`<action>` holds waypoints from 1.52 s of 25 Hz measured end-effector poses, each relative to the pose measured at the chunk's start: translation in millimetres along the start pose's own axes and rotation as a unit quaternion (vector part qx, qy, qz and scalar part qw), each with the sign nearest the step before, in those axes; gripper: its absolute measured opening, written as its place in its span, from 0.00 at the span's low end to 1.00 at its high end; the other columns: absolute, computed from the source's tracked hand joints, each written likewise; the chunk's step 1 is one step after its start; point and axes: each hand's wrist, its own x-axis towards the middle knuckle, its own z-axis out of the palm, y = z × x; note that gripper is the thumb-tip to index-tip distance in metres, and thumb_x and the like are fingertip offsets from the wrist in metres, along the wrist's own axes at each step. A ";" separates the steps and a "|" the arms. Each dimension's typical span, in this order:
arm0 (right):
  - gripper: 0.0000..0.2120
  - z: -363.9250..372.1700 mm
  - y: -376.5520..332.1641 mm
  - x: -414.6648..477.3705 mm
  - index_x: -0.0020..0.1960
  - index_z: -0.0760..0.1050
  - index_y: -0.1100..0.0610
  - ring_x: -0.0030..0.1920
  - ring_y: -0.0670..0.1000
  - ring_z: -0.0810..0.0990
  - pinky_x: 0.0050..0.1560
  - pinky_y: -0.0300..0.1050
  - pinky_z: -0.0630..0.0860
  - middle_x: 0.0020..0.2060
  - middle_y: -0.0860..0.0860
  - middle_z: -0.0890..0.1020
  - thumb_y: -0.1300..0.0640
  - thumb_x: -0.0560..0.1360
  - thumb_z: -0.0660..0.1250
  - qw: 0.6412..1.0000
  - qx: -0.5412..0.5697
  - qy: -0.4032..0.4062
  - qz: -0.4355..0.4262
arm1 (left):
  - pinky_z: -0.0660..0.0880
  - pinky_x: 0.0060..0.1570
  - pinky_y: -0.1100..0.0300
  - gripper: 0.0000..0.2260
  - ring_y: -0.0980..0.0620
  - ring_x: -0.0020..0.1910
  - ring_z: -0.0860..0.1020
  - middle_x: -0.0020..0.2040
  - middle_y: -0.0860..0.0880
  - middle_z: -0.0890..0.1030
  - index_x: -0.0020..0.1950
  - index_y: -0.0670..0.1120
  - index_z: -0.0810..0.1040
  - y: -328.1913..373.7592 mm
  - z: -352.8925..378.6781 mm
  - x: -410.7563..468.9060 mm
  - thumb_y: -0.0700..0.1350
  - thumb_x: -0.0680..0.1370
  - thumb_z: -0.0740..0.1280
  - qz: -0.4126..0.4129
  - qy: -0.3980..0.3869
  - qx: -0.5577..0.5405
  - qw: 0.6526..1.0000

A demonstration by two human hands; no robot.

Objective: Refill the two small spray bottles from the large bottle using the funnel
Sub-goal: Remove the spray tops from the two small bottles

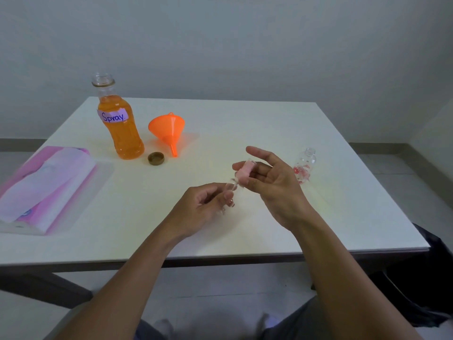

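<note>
Currently a small spray bottle is gripped in the left hand over the counter, its pink spray top pinched by the right hand. Risks judged: the top may be dropped; the uncapped large bottle could be toppled when reached for; the funnel lies sideways.

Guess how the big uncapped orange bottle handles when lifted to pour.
The large bottle looks full to the shoulder, so probably heavy for its size. Its mouth is open, the cap lying beside it, so a quick tilt would likely spill. Tall and narrow: a push up high may tip it.
</note>
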 end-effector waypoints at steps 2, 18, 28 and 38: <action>0.28 0.0 -0.6 -0.6 0.71 0.71 0.55 0.59 0.56 0.84 0.62 0.49 0.79 0.57 0.56 0.85 0.71 0.75 0.71 0.999 0.033 -0.025 -0.002 | 0.77 0.45 0.67 0.14 0.57 0.39 0.80 0.45 0.51 0.86 0.59 0.52 0.82 2.9 0.0 0.2 0.55 0.80 0.63 -0.001 -0.016 -0.008 1.000; 0.21 -0.1 -3.1 0.0 0.65 0.76 0.58 0.56 0.54 0.85 0.60 0.47 0.79 0.52 0.57 0.87 0.65 0.73 0.73 0.996 0.082 0.038 -0.024 | 0.77 0.47 0.64 0.16 0.55 0.40 0.80 0.47 0.47 0.86 0.59 0.47 0.83 6.3 -1.8 0.2 0.53 0.78 0.65 -0.015 -0.042 -0.060 0.997; 0.18 -37.8 -37.5 1.5 0.67 0.76 0.60 0.47 0.51 0.83 0.53 0.43 0.81 0.45 0.53 0.85 0.62 0.77 0.71 0.973 0.123 0.170 -0.097 | 0.76 0.59 0.63 0.14 0.55 0.54 0.84 0.53 0.50 0.87 0.60 0.45 0.80 1.1 -8.2 8.7 0.46 0.76 0.71 -0.032 0.017 -0.100 0.994; 0.13 -16.7 24.9 40.2 0.54 0.84 0.54 0.34 0.46 0.86 0.47 0.46 0.84 0.37 0.45 0.86 0.48 0.73 0.75 0.945 -0.285 0.152 0.048 | 0.77 0.56 0.61 0.12 0.59 0.53 0.83 0.54 0.56 0.85 0.59 0.51 0.80 -14.5 6.9 37.8 0.47 0.76 0.73 0.022 0.110 -0.017 0.994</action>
